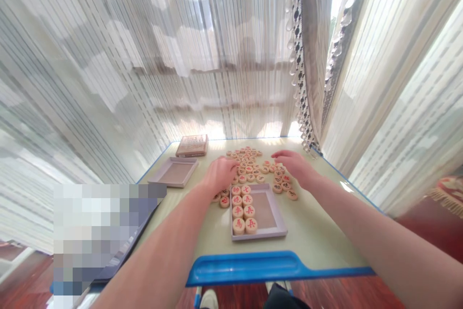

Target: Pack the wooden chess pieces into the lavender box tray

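Note:
Round wooden Chinese chess pieces point(249, 169) lie loosely spread over the table, some with red and some with black characters. Just this side of them sits a shallow pale box tray point(278, 217). Its left half holds two columns of red-marked pieces point(237, 211). My left hand point(220, 175) rests over the left edge of the spread, its fingers reaching right onto the pieces; its fingertips are partly hidden. My right hand point(292, 164) is at the right edge of the spread, fingers stretched out above the pieces, with nothing visible in it.
An empty shallow box tray point(177, 174) lies at the left, with a flat brown box point(192, 145) behind it. Blue edging point(246, 266) frames the table. A blurred-out object point(108, 232) covers the near left corner. Striped curtains point(217, 48) hang beyond the table.

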`<state>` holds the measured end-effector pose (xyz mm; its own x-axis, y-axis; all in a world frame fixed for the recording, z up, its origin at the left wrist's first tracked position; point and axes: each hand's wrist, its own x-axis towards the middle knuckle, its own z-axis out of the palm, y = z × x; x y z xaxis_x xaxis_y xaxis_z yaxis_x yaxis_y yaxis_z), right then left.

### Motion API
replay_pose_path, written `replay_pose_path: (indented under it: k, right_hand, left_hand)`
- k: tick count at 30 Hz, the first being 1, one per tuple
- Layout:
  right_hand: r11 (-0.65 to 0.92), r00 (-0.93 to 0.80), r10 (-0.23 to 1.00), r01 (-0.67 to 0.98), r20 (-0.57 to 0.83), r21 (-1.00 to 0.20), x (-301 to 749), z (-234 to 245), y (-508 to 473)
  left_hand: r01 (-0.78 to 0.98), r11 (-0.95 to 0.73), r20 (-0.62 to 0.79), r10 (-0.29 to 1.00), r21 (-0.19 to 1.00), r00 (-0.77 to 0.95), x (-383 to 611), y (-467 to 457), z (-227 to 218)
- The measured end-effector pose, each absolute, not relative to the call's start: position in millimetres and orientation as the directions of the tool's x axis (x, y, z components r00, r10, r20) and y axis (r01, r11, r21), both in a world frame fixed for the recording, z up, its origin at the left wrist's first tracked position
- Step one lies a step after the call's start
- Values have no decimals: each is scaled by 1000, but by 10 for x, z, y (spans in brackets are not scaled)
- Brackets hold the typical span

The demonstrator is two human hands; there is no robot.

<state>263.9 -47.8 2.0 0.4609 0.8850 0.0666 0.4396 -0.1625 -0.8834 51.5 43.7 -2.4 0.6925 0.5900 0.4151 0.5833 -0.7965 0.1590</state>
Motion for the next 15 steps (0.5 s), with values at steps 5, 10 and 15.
replay_pose_path:
  k: [5, 10, 15]
  right_hand:
    - [247, -102, 936, 872, 337, -423, 2465, -84, -294]
    - [221, -149, 942, 950, 302, -223, 2556, -183, -336]
    - [231, -155, 940, 945, 305, -230, 2570, -202, -328]
  left_hand:
    - [586, -793, 375, 600, 165, 707, 505, 459, -6]
    - [617, -775, 385, 616, 137, 687, 507, 454, 3]
    - [536, -811, 393, 584, 235, 710, 519, 453, -5]
